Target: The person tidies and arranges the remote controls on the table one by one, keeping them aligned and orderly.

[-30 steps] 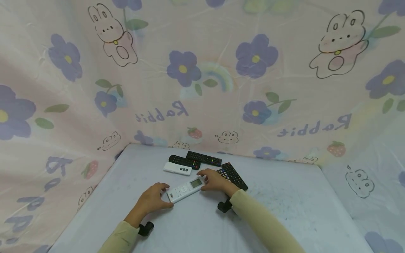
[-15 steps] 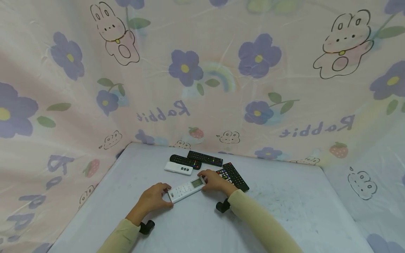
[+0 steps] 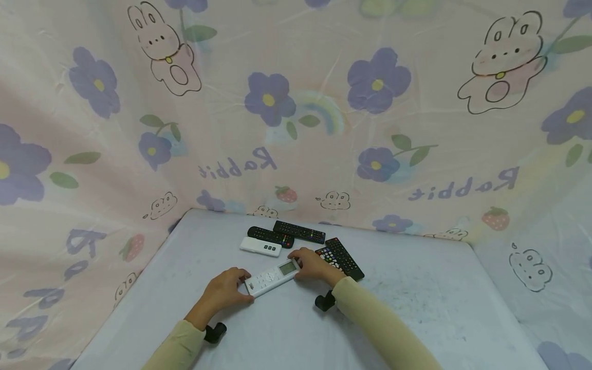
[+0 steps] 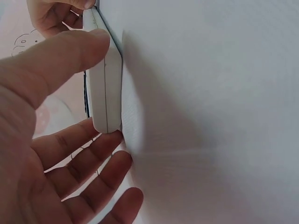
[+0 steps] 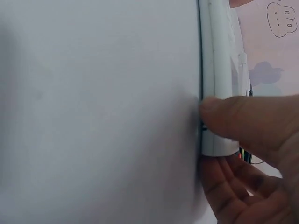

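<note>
A white air-conditioner remote (image 3: 269, 279) with a small grey display lies slantwise on the white table. My left hand (image 3: 223, 291) pinches its lower left end between thumb and fingers. In the left wrist view the left thumb presses the side edge of the remote (image 4: 105, 100), while fingertips touch its end. My right hand (image 3: 316, 266) grips the display end; in the right wrist view its thumb lies on the side of the remote (image 5: 216, 79), with fingers curled at the end. The remote's underside is hidden.
Behind the hands lie a second white remote (image 3: 260, 246) and two black remotes, one rounded (image 3: 270, 236) and one long (image 3: 299, 232). Another black remote (image 3: 344, 258) and one with pale buttons (image 3: 329, 257) are beside the right hand. A printed curtain (image 3: 314, 154) surrounds the table (image 3: 416, 298).
</note>
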A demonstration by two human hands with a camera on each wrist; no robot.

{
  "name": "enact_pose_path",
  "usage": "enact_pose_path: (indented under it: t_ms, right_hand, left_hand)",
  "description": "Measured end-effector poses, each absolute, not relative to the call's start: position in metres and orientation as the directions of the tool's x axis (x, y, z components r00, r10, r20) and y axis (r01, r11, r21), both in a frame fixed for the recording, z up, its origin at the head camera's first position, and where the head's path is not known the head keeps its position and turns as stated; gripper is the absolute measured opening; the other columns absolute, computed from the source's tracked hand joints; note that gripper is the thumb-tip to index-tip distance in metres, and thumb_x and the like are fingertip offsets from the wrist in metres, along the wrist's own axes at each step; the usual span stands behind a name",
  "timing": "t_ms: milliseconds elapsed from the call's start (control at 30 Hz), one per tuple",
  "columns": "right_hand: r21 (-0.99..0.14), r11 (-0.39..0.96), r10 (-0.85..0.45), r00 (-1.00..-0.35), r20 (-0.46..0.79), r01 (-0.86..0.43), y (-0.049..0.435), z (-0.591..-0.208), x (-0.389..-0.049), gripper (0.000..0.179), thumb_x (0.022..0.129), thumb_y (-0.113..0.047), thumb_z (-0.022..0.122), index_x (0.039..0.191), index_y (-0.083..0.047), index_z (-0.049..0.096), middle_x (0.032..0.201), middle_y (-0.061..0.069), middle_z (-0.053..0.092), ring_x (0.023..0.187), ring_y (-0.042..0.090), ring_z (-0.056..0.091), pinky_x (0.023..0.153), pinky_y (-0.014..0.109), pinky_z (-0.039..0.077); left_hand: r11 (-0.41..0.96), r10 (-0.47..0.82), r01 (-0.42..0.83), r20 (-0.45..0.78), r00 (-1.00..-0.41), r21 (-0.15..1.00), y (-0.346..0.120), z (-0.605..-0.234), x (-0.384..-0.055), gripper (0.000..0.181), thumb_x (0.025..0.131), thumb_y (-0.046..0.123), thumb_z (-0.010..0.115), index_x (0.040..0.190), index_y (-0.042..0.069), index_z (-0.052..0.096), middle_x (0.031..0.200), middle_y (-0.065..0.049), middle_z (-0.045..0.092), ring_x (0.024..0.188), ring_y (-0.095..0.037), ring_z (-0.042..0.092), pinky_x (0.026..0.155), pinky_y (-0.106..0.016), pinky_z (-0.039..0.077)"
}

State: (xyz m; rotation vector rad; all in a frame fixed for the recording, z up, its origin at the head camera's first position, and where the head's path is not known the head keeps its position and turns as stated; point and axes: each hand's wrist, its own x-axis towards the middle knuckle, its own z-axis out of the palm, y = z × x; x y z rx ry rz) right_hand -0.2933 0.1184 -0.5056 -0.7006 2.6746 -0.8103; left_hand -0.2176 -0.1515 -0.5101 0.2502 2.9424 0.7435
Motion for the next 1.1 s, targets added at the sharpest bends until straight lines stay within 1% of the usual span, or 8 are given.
enact_pose_path:
  t_ms: [167,300,533,700,867,1100]
  right_hand:
    - [-0.577,0.724,-0.521,-0.848,-0.097,-0.378,0.118,-0.503,-0.290,0.057,0.074,-0.011,0.080,0.127,-0.009,0.059,0.113,0.008,0.059,0.094,0.017,0.056,0.082,0.032,0.051]
    - [-0.585,0.732,-0.499,-0.859,-0.109,-0.351,0.117,-0.503,-0.288,0.060,0.073,-0.009,0.080,0.128,-0.007,0.058,0.113,0.009,0.059,0.094,0.017,0.056,0.083,0.033,0.051]
    - [-0.615,0.730,-0.468,-0.874,-0.131,-0.298,0.115,-0.503,-0.288,0.064,0.071,-0.007,0.081,0.130,-0.003,0.056,0.115,0.011,0.058,0.097,0.019,0.057,0.086,0.037,0.051]
    - [-0.601,0.747,-0.444,-0.886,-0.136,-0.282,0.115,-0.502,-0.288,0.064,0.071,-0.008,0.082,0.128,0.000,0.056,0.113,0.012,0.059,0.094,0.019,0.057,0.085,0.037,0.051]
    - [-0.610,0.741,-0.441,-0.888,-0.128,-0.280,0.115,-0.503,-0.289,0.061,0.071,-0.009,0.083,0.126,0.001,0.058,0.110,0.011,0.061,0.092,0.018,0.058,0.085,0.036,0.052]
    - [-0.648,0.714,-0.450,-0.883,-0.134,-0.266,0.117,-0.504,-0.289,0.061,0.071,-0.008,0.083,0.126,0.001,0.057,0.112,0.011,0.063,0.093,0.018,0.060,0.085,0.036,0.053]
  left_hand:
    - [0.862,0.180,0.129,-0.057,-0.982,0.490,-0.150,-0.509,-0.216,0.053,0.063,0.035,0.089,0.108,0.016,0.068,0.093,0.005,0.062,0.082,-0.011,0.054,0.069,-0.031,0.047]
    - [0.857,0.192,0.135,-0.064,-0.979,0.498,-0.152,-0.507,-0.216,0.053,0.064,0.035,0.088,0.109,0.016,0.067,0.092,0.005,0.061,0.082,-0.011,0.054,0.070,-0.031,0.046]
    - [0.849,0.257,0.179,-0.092,-0.962,0.496,-0.158,-0.508,-0.220,0.051,0.067,0.032,0.087,0.112,0.019,0.066,0.094,0.008,0.058,0.086,-0.009,0.053,0.076,-0.032,0.048]
    - [0.834,0.288,0.202,-0.093,-0.953,0.514,-0.160,-0.512,-0.226,0.049,0.069,0.031,0.086,0.112,0.019,0.066,0.093,0.009,0.058,0.087,-0.009,0.053,0.078,-0.033,0.048]
    - [0.829,0.298,0.215,-0.083,-0.951,0.517,-0.161,-0.516,-0.228,0.046,0.069,0.030,0.086,0.110,0.020,0.067,0.092,0.010,0.057,0.086,-0.008,0.052,0.077,-0.032,0.047]
    - [0.839,0.306,0.239,-0.060,-0.950,0.489,-0.162,-0.517,-0.228,0.044,0.071,0.030,0.084,0.111,0.022,0.066,0.090,0.013,0.055,0.084,-0.006,0.050,0.075,-0.029,0.046]
